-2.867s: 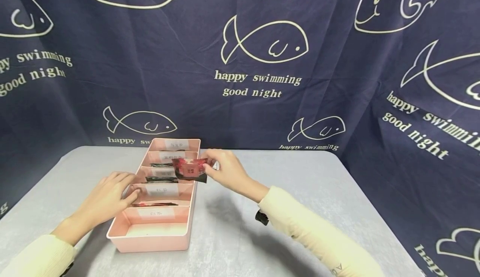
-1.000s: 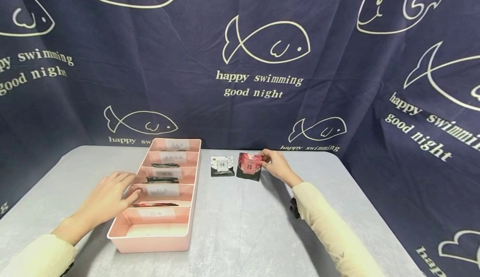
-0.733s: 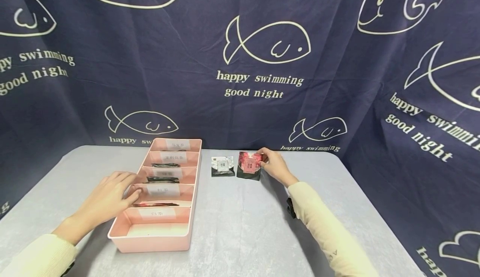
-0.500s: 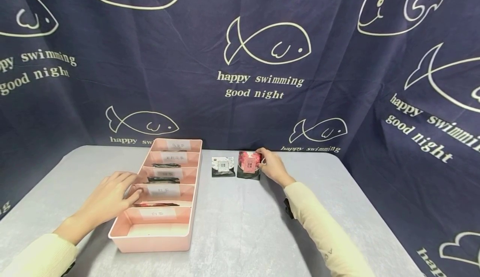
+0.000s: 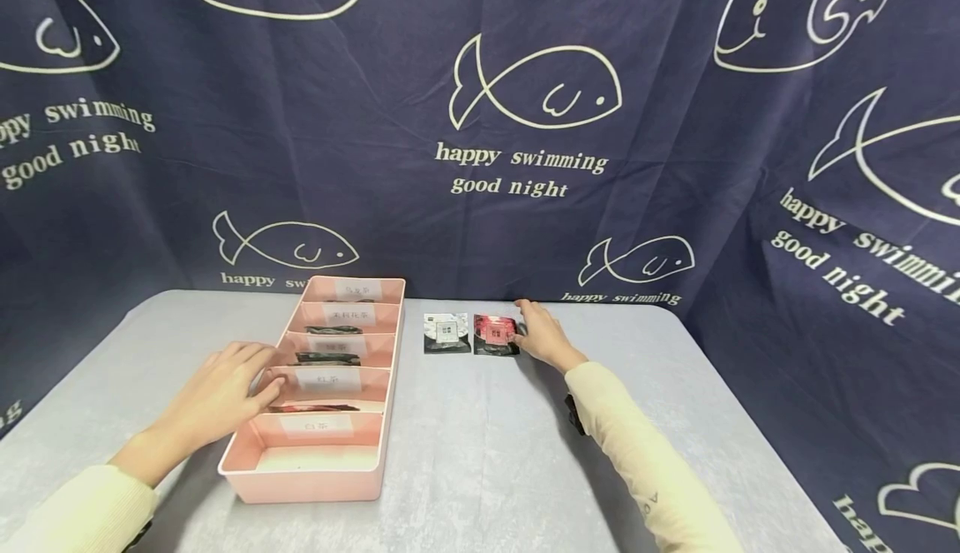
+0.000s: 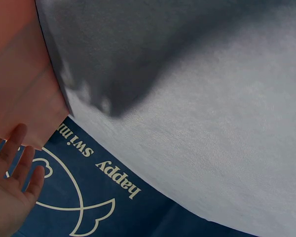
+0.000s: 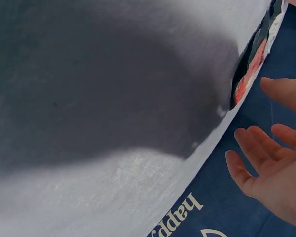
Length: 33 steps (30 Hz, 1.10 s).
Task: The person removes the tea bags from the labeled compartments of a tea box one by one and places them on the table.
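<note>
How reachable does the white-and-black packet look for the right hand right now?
Probably yes: the right hand looks open, and only the flat red packet lies between it and the white-and-black packet.

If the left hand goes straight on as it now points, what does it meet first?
The left hand would probably meet the pink box, which it overlaps in the head view; depth is unclear, so it might pass above.
</note>
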{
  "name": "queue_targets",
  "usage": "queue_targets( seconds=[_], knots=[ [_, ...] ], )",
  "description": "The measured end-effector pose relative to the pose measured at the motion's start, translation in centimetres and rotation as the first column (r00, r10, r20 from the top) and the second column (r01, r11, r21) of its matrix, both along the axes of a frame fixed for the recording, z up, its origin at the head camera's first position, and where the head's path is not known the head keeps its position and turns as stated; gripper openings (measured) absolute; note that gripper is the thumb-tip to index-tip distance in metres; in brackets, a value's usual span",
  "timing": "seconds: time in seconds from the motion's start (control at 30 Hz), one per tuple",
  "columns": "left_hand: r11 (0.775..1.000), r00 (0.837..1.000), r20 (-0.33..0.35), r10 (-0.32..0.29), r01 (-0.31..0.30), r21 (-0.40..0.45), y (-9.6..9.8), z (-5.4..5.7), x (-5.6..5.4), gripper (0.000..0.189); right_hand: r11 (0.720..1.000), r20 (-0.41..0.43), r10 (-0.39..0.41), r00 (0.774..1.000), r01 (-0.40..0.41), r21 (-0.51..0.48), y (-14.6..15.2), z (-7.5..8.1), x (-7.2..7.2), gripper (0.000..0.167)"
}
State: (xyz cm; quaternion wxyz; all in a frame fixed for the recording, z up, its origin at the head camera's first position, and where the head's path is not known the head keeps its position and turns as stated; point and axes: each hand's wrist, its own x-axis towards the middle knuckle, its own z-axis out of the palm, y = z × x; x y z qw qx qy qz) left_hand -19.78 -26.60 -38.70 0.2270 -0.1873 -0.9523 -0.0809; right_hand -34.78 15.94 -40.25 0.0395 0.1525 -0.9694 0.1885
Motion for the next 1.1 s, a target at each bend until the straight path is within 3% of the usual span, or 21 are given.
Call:
queue_targets(
  seconds=[0.33,0.6,0.9,1.1],
  knots=[
    [1.0,1.0,-0.012,0.0,0.0,-0.003,-0.1,0.0,-0.2,0.036,0.998,-0.029,0.053,0.998,-0.054,-0.039,-0.3,1.0,0.6,0.053],
    [1.0,1.0,-0.004,0.009,-0.009,-0.016,-0.2,0.0,-0.2,0.037,0.988,-0.106,0.152,0.983,-0.155,-0.021,-1.6,1.5,1.8,0.049],
    [1.0,1.0,0.006,0.015,-0.015,-0.021,-0.1,0.2,-0.1,0.038,0.959,-0.153,0.282,0.947,-0.284,0.01,-4.2,2.2,4.3,0.046],
    [1.0,1.0,0.016,0.012,-0.012,-0.025,-0.1,0.1,0.0,0.04,0.922,-0.209,0.387,0.898,-0.377,0.09,-6.0,2.6,5.8,0.044]
  ],
)
